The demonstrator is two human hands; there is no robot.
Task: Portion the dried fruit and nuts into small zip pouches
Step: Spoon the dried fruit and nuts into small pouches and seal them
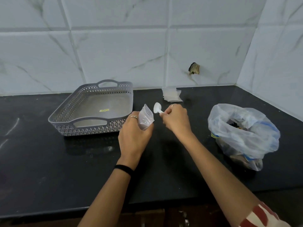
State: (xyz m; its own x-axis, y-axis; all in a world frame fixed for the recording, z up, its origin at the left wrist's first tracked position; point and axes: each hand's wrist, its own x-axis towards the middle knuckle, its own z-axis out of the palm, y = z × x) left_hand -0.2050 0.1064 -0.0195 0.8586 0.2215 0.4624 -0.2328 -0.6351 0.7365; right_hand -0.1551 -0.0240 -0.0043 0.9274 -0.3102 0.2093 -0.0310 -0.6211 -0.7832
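Zip pouch (146, 117) sits clasped in the left hand (135, 135); right hand (176, 119) pinches a white scoop (157, 108). Keep the mouth wide, tip slowly.

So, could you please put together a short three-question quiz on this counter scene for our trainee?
1. True or false: the grey basket tray already holds filled pouches.
2. Which hand holds the white scoop? A) left B) right C) neither
3. Fill in: the stack of spare pouches lies against the ____ wall.

Key:
1. False; it shows only a yellow sticker.
2. B; the right hand grips its handle, while the left hand holds a small zip pouch upright.
3. Back, tiled wall; the big bag of fruit and nuts sits to the right.
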